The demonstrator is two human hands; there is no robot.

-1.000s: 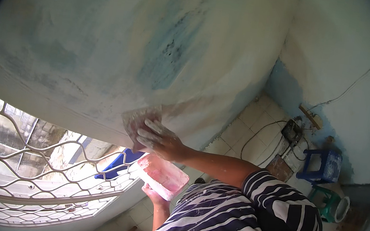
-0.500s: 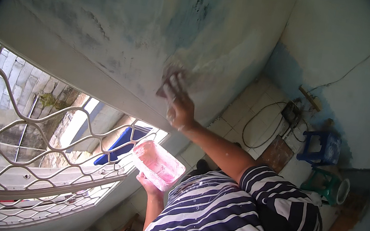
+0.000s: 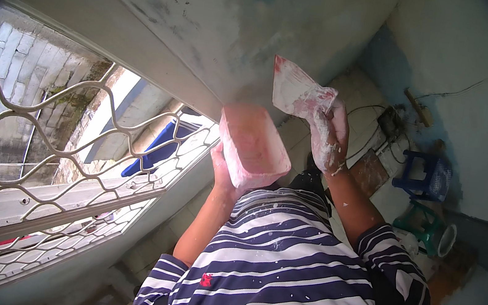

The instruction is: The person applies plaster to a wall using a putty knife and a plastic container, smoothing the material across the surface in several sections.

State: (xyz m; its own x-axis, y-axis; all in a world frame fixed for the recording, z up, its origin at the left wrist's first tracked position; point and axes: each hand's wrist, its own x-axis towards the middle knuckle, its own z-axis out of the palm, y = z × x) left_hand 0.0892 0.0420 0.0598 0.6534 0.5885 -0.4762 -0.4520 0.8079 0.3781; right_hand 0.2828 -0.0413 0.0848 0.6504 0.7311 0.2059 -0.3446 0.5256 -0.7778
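In my left hand is a pink rectangular tub, tilted so its inside shows, with whitish paste smeared over its walls. My right hand, coated in white paste, grips a flat putty scraper. The scraper's broad blade is streaked with white and reddish paste and points up and to the left. It is held above the tub's far right side, apart from it. Beyond them rises the wall, patchy with grey, bluish and pale filler; the scraper does not touch it.
A window with a white metal grille stands at my left. To the right on the tiled floor are a blue stool, a green stool, a dark cable and a brown board. A pale wall closes the right side.
My right hand has come away from the wall, back and to the right, with the scraper now turned upward. My left hand has raised the tub and moved it to the right.
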